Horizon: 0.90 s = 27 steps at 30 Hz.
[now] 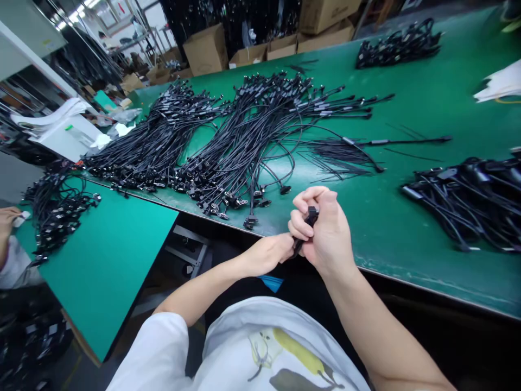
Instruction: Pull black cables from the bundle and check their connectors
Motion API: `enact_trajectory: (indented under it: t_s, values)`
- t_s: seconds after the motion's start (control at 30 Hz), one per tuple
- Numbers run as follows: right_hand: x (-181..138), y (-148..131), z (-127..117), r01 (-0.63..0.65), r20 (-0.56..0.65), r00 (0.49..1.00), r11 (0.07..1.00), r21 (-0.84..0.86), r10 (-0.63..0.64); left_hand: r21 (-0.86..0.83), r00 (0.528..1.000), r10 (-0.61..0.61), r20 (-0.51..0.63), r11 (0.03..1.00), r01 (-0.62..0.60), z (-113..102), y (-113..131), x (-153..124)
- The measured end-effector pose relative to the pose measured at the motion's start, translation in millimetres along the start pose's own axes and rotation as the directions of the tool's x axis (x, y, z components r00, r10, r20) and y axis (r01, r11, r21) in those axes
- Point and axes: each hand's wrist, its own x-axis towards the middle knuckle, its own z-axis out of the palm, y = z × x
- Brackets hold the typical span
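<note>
My right hand [325, 228] is closed around a black cable [311, 216], whose connector end pokes up between the fingers. Lower on the same cable, my left hand [273, 253] has its fingers closed, touching the right hand; most of the cable is hidden by the two hands. They meet at the front edge of the green table [382, 228]. Beyond them spreads a large heap of black cables [248, 136] with connectors at both ends. Thin black cable ties [342, 155] lie to the right of that heap.
Bundled black cables [472, 201] lie at the right, another bundle [399, 43] at the far side. Cardboard boxes [207, 50] stand behind the table. On a lower green table [101, 250] at left is a cable pile [61, 217], beside another person's hand [6, 222].
</note>
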Motion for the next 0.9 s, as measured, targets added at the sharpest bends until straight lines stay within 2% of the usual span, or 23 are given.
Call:
enact_trajectory:
  t_s: [0.1,0.17,0.3,0.37,0.43,0.5,0.53,0.57,0.6,0.67,0.7,0.73,0.8,0.83,0.9]
  values:
    - [3.1,-6.2,-1.0,-0.031,0.036,0.999,0.999,-0.04,0.032,-0.133,1.0,-0.004,-0.021,0.991,0.001,2.6,3.7,4.5]
    - [5.2,-8.8,-1.6,-0.04,0.045,0.998,0.995,-0.09,0.044,-0.309,0.999,-0.03,0.029,0.95,0.038,4.1,6.3,6.8]
    - [11.4,-12.0,-2.8,-0.125,0.093,0.986,0.978,-0.17,0.142,-0.64,0.967,-0.145,0.208,0.727,0.246,7.8,12.7,6.9]
    - [15.2,-11.8,-4.3,-0.167,0.108,0.976,0.969,-0.183,0.189,-0.703,0.965,-0.168,0.199,0.662,0.26,9.8,16.0,6.3]
    - [18.2,-11.2,-7.5,-0.174,0.114,0.974,0.966,-0.19,0.198,-0.72,0.966,-0.183,0.181,0.644,0.257,11.1,18.1,6.1]
    - [19.6,-12.8,-13.1,-0.116,0.124,0.981,0.963,-0.242,0.149,-0.714,0.963,-0.196,0.185,0.646,0.269,10.5,18.0,5.9]
    - [19.6,-15.2,-16.9,-0.047,0.135,0.986,0.949,-0.313,0.093,-0.702,0.964,-0.202,0.173,0.661,0.264,9.1,17.1,5.5]
    - [19.0,-18.6,-21.3,0.053,0.155,0.988,0.906,-0.419,0.014,-0.673,0.969,-0.204,0.139,0.699,0.243,6.8,15.6,5.0]
    - [17.8,-22.7,-26.1,0.176,0.193,0.978,0.818,-0.548,-0.081,-0.607,0.976,-0.203,0.075,0.768,0.206,3.8,13.8,4.3]
    - [13.8,-30.4,-36.8,0.416,0.37,0.908,0.498,-0.761,-0.194,-0.308,0.982,-0.151,-0.114,0.945,0.109,-3.7,10.0,2.5]
    - [11.0,-32.5,-42.6,0.514,0.486,0.858,0.319,-0.796,-0.168,-0.088,0.978,-0.084,-0.193,0.994,0.068,-7.4,8.5,1.7]
    - [7.7,-32.8,-48.5,0.593,0.586,0.805,0.171,-0.787,-0.099,0.138,0.973,-0.003,-0.232,0.99,0.036,-10.6,7.3,1.0]
    - [0.7,-28.3,-60.6,0.692,0.688,0.718,-0.006,-0.722,0.107,0.481,0.973,0.126,-0.196,0.876,-0.017,-14.2,6.3,0.3]
    - [-2.4,-24.8,-66.3,0.71,0.688,0.696,-0.048,-0.703,0.204,0.585,0.977,0.162,-0.141,0.809,-0.05,-14.6,6.4,0.3]
    - [-6.4,-19.2,-75.7,0.695,0.633,0.689,-0.072,-0.716,0.353,0.708,0.982,0.186,-0.036,0.698,-0.106,-13.9,6.9,0.4]
